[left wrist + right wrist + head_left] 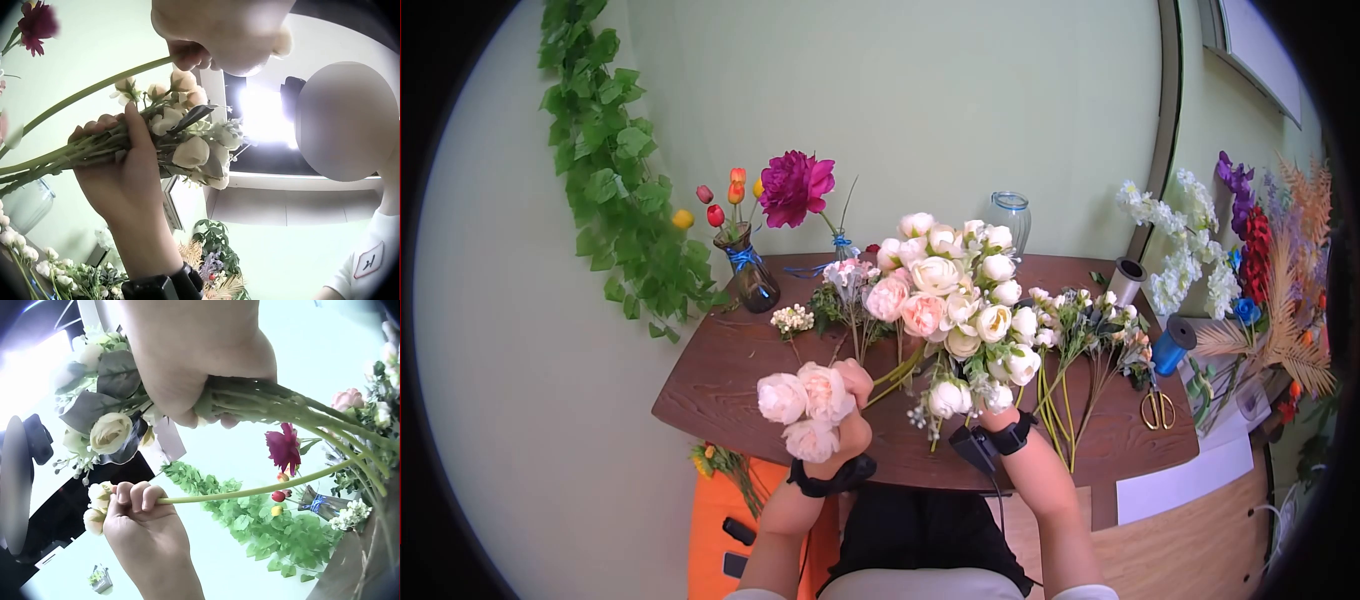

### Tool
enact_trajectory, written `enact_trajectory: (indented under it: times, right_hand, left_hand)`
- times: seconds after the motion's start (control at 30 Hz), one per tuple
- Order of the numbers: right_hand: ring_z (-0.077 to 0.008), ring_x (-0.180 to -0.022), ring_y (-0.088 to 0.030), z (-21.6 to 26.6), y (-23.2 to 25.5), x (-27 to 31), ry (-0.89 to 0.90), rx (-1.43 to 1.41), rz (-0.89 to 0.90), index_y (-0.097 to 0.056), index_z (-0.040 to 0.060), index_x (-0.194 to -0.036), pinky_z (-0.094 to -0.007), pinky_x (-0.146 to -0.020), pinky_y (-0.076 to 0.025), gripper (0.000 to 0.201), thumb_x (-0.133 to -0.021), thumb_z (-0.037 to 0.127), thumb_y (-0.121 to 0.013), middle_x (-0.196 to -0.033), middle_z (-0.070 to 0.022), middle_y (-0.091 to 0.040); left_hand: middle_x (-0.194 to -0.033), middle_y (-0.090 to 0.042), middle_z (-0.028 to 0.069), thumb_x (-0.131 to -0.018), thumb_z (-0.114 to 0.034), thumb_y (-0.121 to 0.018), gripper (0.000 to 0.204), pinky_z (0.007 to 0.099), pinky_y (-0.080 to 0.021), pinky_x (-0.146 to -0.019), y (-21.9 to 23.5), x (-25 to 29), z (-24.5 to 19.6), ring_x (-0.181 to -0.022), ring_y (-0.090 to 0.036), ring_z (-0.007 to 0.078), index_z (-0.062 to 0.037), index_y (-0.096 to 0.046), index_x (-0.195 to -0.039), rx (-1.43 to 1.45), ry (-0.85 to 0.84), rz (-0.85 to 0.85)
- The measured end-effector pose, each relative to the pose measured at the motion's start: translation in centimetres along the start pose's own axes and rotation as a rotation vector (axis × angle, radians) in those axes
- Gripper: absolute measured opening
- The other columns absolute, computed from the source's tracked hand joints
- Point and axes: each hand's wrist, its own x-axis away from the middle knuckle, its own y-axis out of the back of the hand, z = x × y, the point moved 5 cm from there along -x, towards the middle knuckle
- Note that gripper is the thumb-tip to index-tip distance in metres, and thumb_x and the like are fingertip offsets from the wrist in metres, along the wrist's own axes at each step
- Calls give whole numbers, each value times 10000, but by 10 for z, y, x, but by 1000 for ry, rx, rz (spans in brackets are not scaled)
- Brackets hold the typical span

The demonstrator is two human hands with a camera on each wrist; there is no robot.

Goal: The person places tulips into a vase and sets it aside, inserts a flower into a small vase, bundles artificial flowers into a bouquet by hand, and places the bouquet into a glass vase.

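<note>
My left hand (850,435) curls round the stem of pale pink peonies (825,388) at the table's front. In the right wrist view the fingers of this hand (150,540) close on one long green stem (250,492), its blooms beside the hand. My right hand (1000,418), partly hidden under the blooms in the head view, grips a large bouquet of white and pink flowers (935,275). The left wrist view shows that hand (122,169) wrapped round the bundled stems (56,164). The single stem curves over to the bundle's stem ends.
On the brown table (720,385) stand a dark vase (755,280) with tulips, a magenta flower (798,190) and a glass jar (1010,218). Loose flower sprays, ribbon spools (1173,345) and scissors (1157,408) lie right. An orange surface (710,520) at lower left holds two dark devices.
</note>
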Motion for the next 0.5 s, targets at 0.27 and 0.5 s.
enact_trajectory:
  times: [0.27, 0.5]
  right_hand:
    - [-196, -922, -504, 4, -40, -54, 9, 10, 15, -450, 25, -1106, -318, -818, -410, 346, -780, 78, -552, -1062, -88, -505]
    - [-209, -901, -527, 88, -57, -42, -205, -75, -35, -494, 41, -1050, -322, -777, -430, 354, -722, 107, -610, -995, -99, -538]
  left_hand:
    - [-834, -590, 158, -865, -212, -444, 169, 313, -414, -608, -37, 16, -22, -685, -515, 238, -82, -513, -949, 554, 294, 416]
    - [-722, -618, 82, -638, -242, -672, 205, 280, -457, -621, -56, 17, 44, -696, -593, 201, -61, -647, -733, 295, 268, 353]
